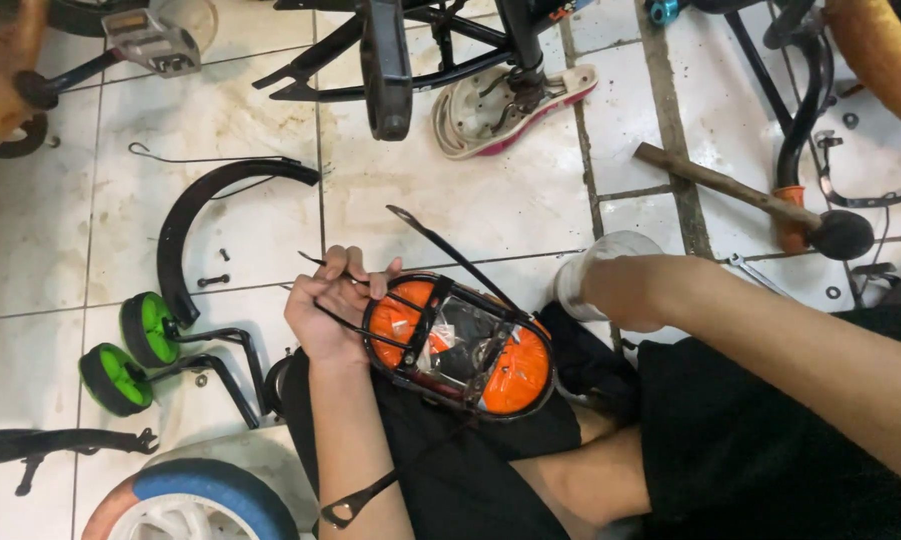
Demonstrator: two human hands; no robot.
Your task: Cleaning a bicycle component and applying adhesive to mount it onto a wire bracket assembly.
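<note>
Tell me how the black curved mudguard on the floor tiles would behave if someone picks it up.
The black curved mudguard looks thin, so it is probably light. Its long arc may flex a little. The thin wire stay at its top could snag on nearby parts.

Training wheels (130, 350) and fender (205, 215) crowd left; bare tiles (490, 215) ahead.

Bicycle rack (460, 345) resting on lap at centre, left hand (330, 300) gripping its struts at 9 o'clock, right hand (610, 290) at 3 o'clock behind a plastic cup (595, 265). Mudguard (205, 215) at 10 o'clock; training wheels (130, 350) at 9, below it. Sandal (510, 105) at 12. Hammer (750, 200) at 2. Tyre (200, 500) at 7.
</note>
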